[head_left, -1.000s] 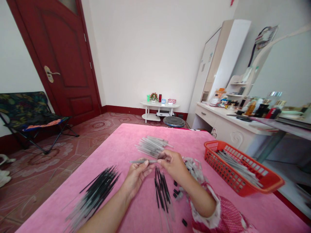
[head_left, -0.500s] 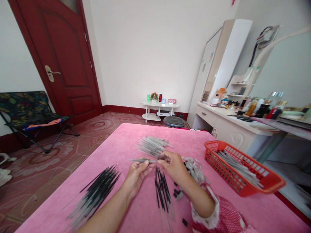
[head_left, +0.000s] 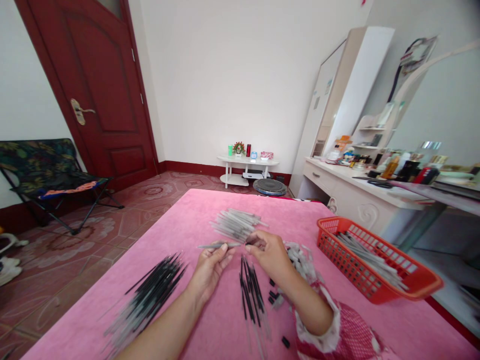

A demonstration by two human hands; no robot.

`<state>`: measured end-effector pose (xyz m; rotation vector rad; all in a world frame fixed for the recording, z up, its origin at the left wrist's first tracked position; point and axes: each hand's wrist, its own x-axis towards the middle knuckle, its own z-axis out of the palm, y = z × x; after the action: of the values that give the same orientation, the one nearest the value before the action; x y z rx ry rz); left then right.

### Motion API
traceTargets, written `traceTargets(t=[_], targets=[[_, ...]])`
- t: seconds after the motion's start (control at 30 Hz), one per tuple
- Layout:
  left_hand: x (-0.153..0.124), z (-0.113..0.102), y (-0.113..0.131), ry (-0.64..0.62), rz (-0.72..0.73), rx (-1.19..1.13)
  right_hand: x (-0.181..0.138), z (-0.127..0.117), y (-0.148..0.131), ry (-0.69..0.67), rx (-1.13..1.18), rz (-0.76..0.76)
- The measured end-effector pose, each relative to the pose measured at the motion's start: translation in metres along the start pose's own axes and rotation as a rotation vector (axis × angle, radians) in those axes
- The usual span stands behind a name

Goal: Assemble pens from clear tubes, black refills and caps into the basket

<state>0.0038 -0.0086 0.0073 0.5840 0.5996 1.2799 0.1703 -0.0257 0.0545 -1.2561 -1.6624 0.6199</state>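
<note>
Black refills (head_left: 252,292) lain on pink worktop (head_left: 187,210) below wrists. Above them, grey pen barrel (head_left: 208,245) held level: left hand (head_left: 210,267) grip closed on middle, right hand (head_left: 270,252) grip pinched at right end. Fitting at that end judged in hand; fine straight alignment called for. Barrel pile (head_left: 234,225) beyond.

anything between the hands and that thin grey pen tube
Nothing visible stands between them. The left hand pinches the grey pen tube near its middle and the right hand holds its right end. No other part sits between them and the tube.
</note>
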Motion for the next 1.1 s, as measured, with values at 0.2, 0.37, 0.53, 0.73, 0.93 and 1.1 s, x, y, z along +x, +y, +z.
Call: traceTargets(t=[0.2,0.37,0.53,0.73,0.93,1.1], targets=[[0.001,-0.001,-0.001,-0.012,0.005,0.008,0.000,0.001,-0.002,0.003,-0.011,-0.003],[-0.003,0.001,0.000,-0.043,-0.013,0.049,-0.001,0.002,-0.001,-0.001,-0.018,-0.012],[-0.005,0.003,0.001,-0.051,-0.006,0.051,-0.002,0.002,0.000,-0.013,-0.022,-0.011],[-0.006,0.004,0.001,-0.077,0.009,0.097,-0.003,0.002,-0.005,-0.020,-0.011,0.008],[-0.008,0.004,0.000,-0.117,0.049,0.159,-0.004,0.005,-0.007,-0.022,0.051,0.067],[-0.011,0.008,0.001,-0.095,0.073,0.171,-0.007,0.005,-0.009,-0.024,-0.181,0.044]])
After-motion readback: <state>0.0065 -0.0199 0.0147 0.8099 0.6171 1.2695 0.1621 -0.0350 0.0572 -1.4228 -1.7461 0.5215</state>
